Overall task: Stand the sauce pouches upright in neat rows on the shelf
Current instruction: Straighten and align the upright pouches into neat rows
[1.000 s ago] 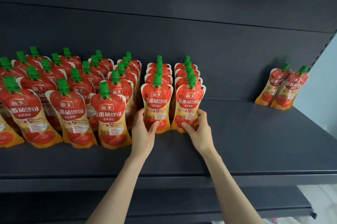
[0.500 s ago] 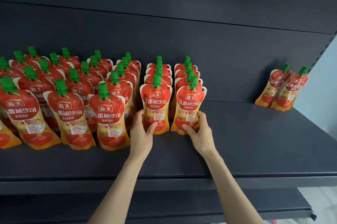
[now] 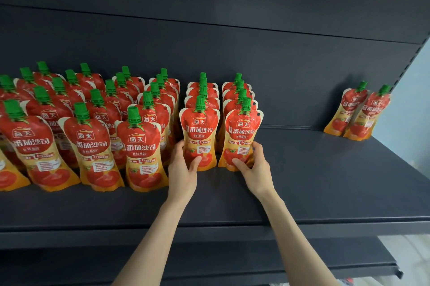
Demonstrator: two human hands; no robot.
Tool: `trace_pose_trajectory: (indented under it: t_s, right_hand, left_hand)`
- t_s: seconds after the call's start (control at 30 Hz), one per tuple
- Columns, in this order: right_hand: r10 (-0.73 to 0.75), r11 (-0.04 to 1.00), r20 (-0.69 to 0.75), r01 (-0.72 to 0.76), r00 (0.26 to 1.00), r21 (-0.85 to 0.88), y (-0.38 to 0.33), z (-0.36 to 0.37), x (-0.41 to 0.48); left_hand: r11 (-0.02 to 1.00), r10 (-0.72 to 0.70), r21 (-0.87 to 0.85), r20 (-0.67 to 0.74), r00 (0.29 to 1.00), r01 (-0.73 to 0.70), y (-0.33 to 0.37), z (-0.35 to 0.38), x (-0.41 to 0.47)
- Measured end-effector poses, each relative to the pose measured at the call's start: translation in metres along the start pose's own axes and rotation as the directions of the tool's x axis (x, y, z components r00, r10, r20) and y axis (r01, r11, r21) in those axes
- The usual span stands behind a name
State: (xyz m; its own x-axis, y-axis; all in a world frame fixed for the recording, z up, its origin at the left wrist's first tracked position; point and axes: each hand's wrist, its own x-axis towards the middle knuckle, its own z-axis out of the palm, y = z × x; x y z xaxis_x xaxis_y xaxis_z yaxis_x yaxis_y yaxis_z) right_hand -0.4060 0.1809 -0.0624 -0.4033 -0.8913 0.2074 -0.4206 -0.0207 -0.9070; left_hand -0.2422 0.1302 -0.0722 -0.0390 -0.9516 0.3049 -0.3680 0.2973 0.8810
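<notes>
Red and orange sauce pouches with green caps stand in rows on a dark shelf [image 3: 302, 181]. My left hand [image 3: 183, 169] grips the lower part of the front pouch [image 3: 200, 132] of one row. My right hand [image 3: 254, 167] grips the base of the front pouch [image 3: 243, 136] of the neighbouring row on the right; that pouch tilts slightly. Behind each of these pouches several more stand in a line. Rows of pouches [image 3: 93, 146] fill the shelf to the left.
Two pouches [image 3: 356, 111] lean against the back panel at the far right. Bare shelf lies between them and my right hand. A lower shelf edge [image 3: 209, 269] runs below. A pale wall [image 3: 409, 99] borders the right side.
Both hands stay on the two front pouches and have pushed them slightly back toward their rows. The view has shifted a little.
</notes>
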Motion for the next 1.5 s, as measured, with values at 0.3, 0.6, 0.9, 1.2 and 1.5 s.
trace_pose_trajectory:
  t_s: [0.3, 0.6, 0.9, 1.2, 1.5]
  right_hand:
    - [0.026, 0.998, -0.037, -0.028, 0.999, -0.063, 0.004, 0.001, -0.003]
    - [-0.108, 0.976, -0.193, 0.067, 0.975, -0.208, -0.008, -0.024, -0.029]
    - [-0.158, 0.973, -0.313, 0.095, 0.937, -0.209, -0.001, -0.122, -0.052]
    - [-0.082, 0.978, -0.308, 0.017, 0.948, -0.208, 0.071, -0.269, -0.05]
    - [-0.078, 0.989, -0.199, 0.051, 0.977, -0.139, 0.113, -0.366, 0.031]
  left_hand:
    - [0.995, 0.011, 0.098, -0.036, 0.999, -0.007, 0.003, 0.001, -0.006]
    - [0.969, 0.241, 0.09, -0.148, 0.959, -0.229, 0.017, -0.007, -0.034]
    - [0.914, 0.401, -0.014, 0.17, 0.9, -0.405, 0.079, 0.045, -0.051]
    - [0.946, 0.323, -0.108, 0.286, 0.902, -0.304, 0.137, 0.203, -0.103]
    - [0.978, 0.202, -0.115, 0.284, 0.937, -0.176, 0.199, 0.325, -0.078]
